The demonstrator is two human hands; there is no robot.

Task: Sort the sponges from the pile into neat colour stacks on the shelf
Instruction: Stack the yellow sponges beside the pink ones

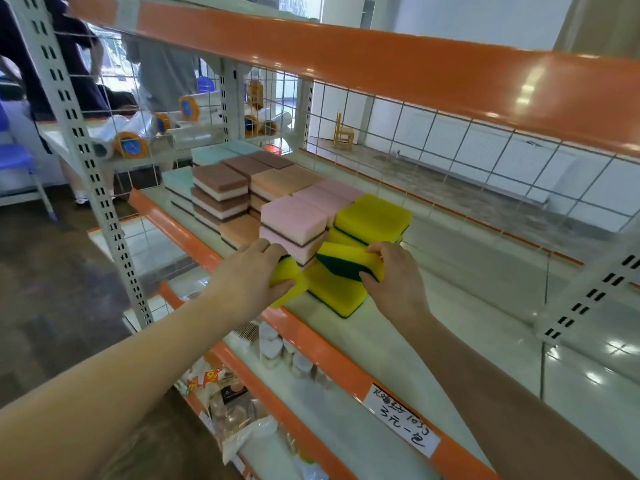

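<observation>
Our left hand point(254, 271) and right hand point(393, 271) each grip a yellow sponge point(349, 263); we should square edges on the flat yellow one point(334, 294).

Bright, even daylight floods in from behind the wire-mesh back panel point(450, 140), throwing white glare patches along the orange shelf beam point(381, 60) above it. Wide-angle distortion bends that beam; soft blur smears the goods below it.
</observation>
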